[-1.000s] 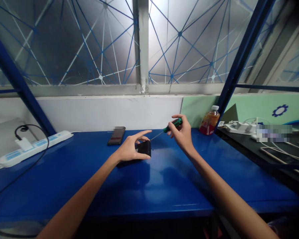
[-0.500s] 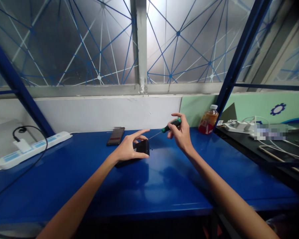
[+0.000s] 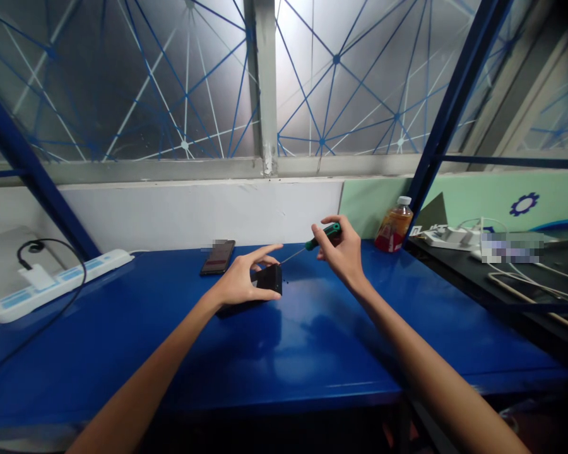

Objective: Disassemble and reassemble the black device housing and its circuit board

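My left hand (image 3: 239, 280) grips a black box-shaped device (image 3: 271, 279) on the blue table, thumb on the near side and fingers on the far side. Part of the device is hidden under the palm. In my right hand (image 3: 343, 252) is a screwdriver (image 3: 324, 236) with a green and black handle, held between thumb and fingers. Its thin metal shaft slants down to the left, and the tip meets the device's right end near the upper corner. A few tiny dark bits, perhaps screws, lie on the table just right of the device.
A phone (image 3: 218, 257) lies behind my left hand. At the left is a white power strip (image 3: 61, 284) with a black cable. A drink bottle (image 3: 394, 226) stands at the back right, beside a black surface (image 3: 515, 284) with white cables and chargers.
My right thumb and fingers have shifted on the screwdriver handle, the thumb now extended higher along it. The device stays in my left hand. The whole view has shifted slightly.
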Demonstrator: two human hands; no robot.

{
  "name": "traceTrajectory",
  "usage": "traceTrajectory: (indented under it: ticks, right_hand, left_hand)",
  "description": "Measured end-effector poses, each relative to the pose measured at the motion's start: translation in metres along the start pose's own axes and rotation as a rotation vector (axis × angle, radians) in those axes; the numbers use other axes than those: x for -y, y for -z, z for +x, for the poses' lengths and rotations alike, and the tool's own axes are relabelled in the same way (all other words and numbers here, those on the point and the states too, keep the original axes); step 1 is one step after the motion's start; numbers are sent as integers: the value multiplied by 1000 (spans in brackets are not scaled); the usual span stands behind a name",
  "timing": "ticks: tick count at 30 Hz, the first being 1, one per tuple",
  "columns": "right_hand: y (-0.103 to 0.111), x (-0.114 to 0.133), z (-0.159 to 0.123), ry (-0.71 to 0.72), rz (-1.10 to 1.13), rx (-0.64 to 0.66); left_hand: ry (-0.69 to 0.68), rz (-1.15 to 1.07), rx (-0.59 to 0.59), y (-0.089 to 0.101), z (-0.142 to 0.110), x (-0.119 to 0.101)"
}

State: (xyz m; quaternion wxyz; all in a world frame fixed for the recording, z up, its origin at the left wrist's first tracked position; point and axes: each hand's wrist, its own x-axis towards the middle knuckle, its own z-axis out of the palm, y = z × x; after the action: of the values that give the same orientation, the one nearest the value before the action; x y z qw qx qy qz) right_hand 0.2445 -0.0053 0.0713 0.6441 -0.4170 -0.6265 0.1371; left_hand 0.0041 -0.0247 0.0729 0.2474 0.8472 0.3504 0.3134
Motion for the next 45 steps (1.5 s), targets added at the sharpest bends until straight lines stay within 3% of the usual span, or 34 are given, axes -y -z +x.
traceTrajectory:
  ticks: [7,13,20,27,33,40,45]
  right_hand:
    - [-1,-2,1,-10,196,72]
    - [-2,5,-2,0,110,13]
    - [-3,0,1,-20,200,72]
    - [-2,3,-1,-24,122,-20]
    - [-2,1,1,-18,279,86]
    - [-4,8,-5,20,63,-72]
    - [-3,5,-4,16,131,-3]
  left_hand:
    - [-3,-1,-9,2,-1,0]
    - [-7,0,-2,2,-1,-1]
    - [-16,-2,-2,2,-1,0]
    - [-25,-4,2,2,-1,-2]
    - [-22,10,-8,2,-1,0]
    - [-15,7,2,3,-1,-2]
    - [-19,2,2,2,-1,-1]
